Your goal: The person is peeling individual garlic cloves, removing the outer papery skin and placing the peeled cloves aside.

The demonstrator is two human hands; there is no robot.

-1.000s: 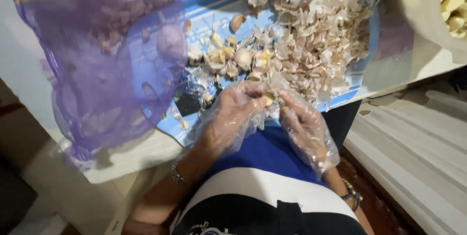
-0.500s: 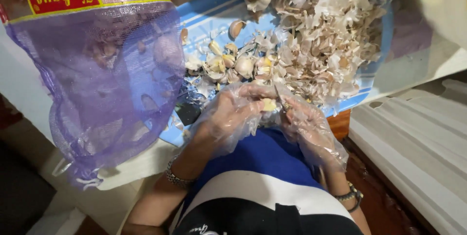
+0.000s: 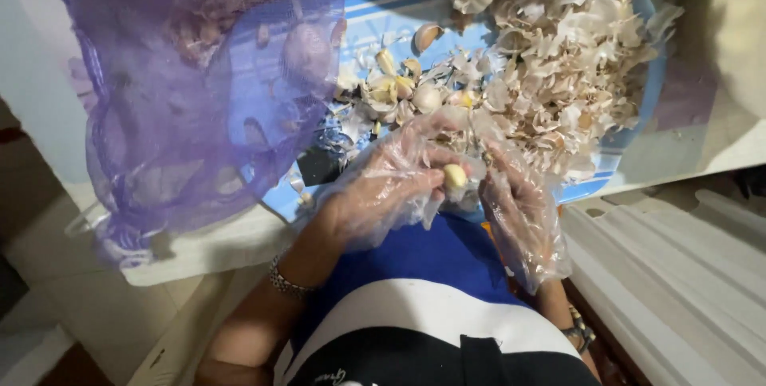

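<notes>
Both gloved: left hand [image 3: 383, 186] pinches a peeled garlic clove [image 3: 455, 176] over the blue tray's [image 3: 630, 146] near edge; right hand [image 3: 515, 210] curled beside it, touching. Garlic skins [image 3: 566, 67] heaped at tray's right; purple mesh bag [image 3: 191, 91] hangs left.

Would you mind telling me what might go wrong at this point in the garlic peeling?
The small pale garlic clove is pinched at the fingertips of both hands, left hand and right hand, in loose clear plastic gloves, so it may slip. The heap of dry papery garlic skins reaches the blue tray's rim and may spill.
</notes>
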